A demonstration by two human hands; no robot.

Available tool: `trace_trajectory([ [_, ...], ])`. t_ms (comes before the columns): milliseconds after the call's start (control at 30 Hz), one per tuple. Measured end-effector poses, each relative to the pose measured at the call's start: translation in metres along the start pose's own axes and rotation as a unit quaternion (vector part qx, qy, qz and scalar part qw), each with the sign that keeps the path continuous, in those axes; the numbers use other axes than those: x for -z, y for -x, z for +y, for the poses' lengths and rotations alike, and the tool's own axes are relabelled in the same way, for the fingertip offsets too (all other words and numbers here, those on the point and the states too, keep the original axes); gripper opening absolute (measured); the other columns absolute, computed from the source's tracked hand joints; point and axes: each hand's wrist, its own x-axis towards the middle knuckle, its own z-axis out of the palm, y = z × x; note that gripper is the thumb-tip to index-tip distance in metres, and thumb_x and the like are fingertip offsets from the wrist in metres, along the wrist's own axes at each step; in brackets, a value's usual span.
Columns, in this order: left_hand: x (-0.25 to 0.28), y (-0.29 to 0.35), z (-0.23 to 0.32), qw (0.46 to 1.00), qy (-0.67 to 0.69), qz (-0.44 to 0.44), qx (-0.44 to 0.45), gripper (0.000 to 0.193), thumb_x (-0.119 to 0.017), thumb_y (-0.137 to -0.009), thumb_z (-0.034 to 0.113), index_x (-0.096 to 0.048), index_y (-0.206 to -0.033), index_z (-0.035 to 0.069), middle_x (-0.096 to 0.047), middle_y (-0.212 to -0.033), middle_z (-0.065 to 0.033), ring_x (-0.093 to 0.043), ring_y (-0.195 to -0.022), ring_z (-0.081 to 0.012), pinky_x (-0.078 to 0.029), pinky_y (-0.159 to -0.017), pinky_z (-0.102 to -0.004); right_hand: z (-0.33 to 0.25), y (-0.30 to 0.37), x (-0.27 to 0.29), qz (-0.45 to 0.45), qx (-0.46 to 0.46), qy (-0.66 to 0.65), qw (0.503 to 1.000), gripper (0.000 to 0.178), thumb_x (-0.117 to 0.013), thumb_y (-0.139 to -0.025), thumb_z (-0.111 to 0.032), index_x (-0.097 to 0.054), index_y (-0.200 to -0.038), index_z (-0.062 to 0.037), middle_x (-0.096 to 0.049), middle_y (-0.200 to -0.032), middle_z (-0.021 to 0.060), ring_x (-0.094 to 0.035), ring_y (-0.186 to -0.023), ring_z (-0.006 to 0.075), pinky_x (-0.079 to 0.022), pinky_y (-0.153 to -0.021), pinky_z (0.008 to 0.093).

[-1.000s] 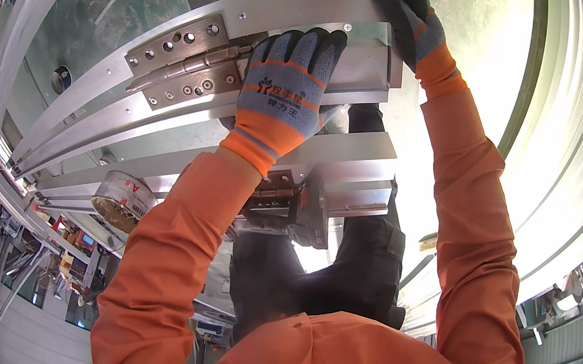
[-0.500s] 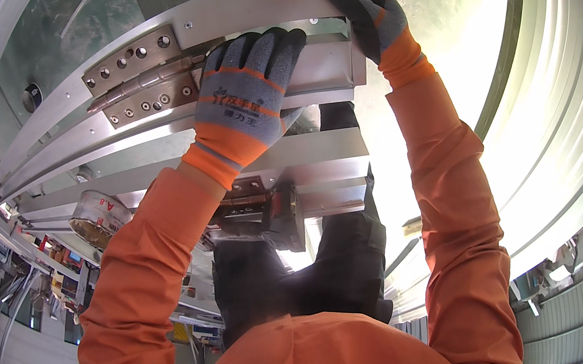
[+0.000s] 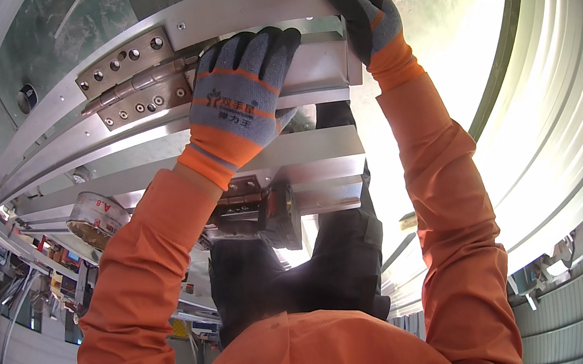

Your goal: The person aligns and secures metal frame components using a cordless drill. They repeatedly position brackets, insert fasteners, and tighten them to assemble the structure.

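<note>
A long silver metal profile (image 3: 324,58) is grasped by the left hand (image 3: 238,93), gloved in grey and orange. The end of the adjoining flat silver bar (image 3: 249,9) is clasped by the right hand (image 3: 363,17). Left of the left-hand grip, both are bridged by a holed steel hinge (image 3: 137,84); nearer the black-trousered legs (image 3: 346,257), another silver metal bar (image 3: 317,148) is seen.

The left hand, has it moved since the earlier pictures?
No: against the hinge, the left hand keeps about the same place; the whole view shifted instead.
</note>
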Motion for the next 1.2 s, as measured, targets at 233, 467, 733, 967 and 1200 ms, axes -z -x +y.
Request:
trace_trajectory([
  [233, 0.009, -0.004, 0.003, 1.000, 0.014, -0.005, -0.003, 0.089, -0.088, -0.072, 0.036, -0.054, -0.153, 0.017, -0.060, -0.142, -0.0100, -0.058, -0.123, -0.0365, -0.046, -0.106, -0.0556, -0.002, 0.000, 0.001, -0.019, 0.010, -0.001, 1.000, 0.038, -0.058, -0.111, -0.023, -0.047, -0.146, -0.0130, -0.064, -0.133, 0.0094, -0.058, -0.121, 0.0182, -0.047, -0.106, 0.0353],
  [467, 0.030, -0.038, -0.016, 0.987, -0.026, 0.157, -0.006, 0.074, -0.082, -0.078, 0.032, -0.058, -0.144, 0.007, -0.061, -0.146, -0.0129, -0.060, -0.124, -0.0400, -0.045, -0.108, -0.0560, -0.005, 0.003, -0.001, -0.026, -0.005, -0.038, 0.999, 0.048, -0.054, -0.112, -0.040, -0.045, -0.149, -0.0120, -0.062, -0.134, 0.0122, -0.059, -0.123, 0.0221, -0.048, -0.107, 0.0390],
  [733, -0.007, -0.053, 0.008, 0.973, -0.045, 0.182, 0.130, 0.056, -0.074, -0.082, 0.023, -0.062, -0.136, 0.011, -0.065, -0.129, -0.0120, -0.058, -0.121, -0.0390, -0.041, -0.109, -0.0566, -0.004, 0.001, -0.001, -0.034, 0.008, 0.007, 0.999, 0.058, -0.052, -0.111, -0.049, -0.041, -0.152, -0.0093, -0.061, -0.137, 0.0142, -0.060, -0.124, 0.0238, -0.048, -0.108, 0.0388],
  [967, -0.016, -0.054, -0.010, 0.970, 0.037, 0.233, 0.054, 0.061, -0.077, -0.080, 0.029, -0.064, -0.137, 0.010, -0.062, -0.130, -0.0158, -0.057, -0.122, -0.0432, -0.034, -0.118, -0.0667, -0.002, 0.000, 0.001, -0.030, 0.029, 0.031, 0.999, 0.059, -0.050, -0.111, -0.048, -0.040, -0.153, -0.0071, -0.061, -0.138, 0.0153, -0.060, -0.126, 0.0237, -0.047, -0.109, 0.0383],
  [1200, -0.013, -0.053, -0.006, 0.965, 0.028, 0.257, 0.046, 0.055, -0.076, -0.083, 0.018, -0.067, -0.137, 0.014, -0.068, -0.130, -0.0090, -0.060, -0.120, -0.0380, -0.042, -0.109, -0.0541, -0.004, 0.000, -0.004, -0.023, 0.052, 0.052, 0.997, 0.059, -0.048, -0.113, -0.048, -0.039, -0.154, -0.0061, -0.061, -0.138, 0.0164, -0.061, -0.124, 0.0236, -0.048, -0.109, 0.0372],
])
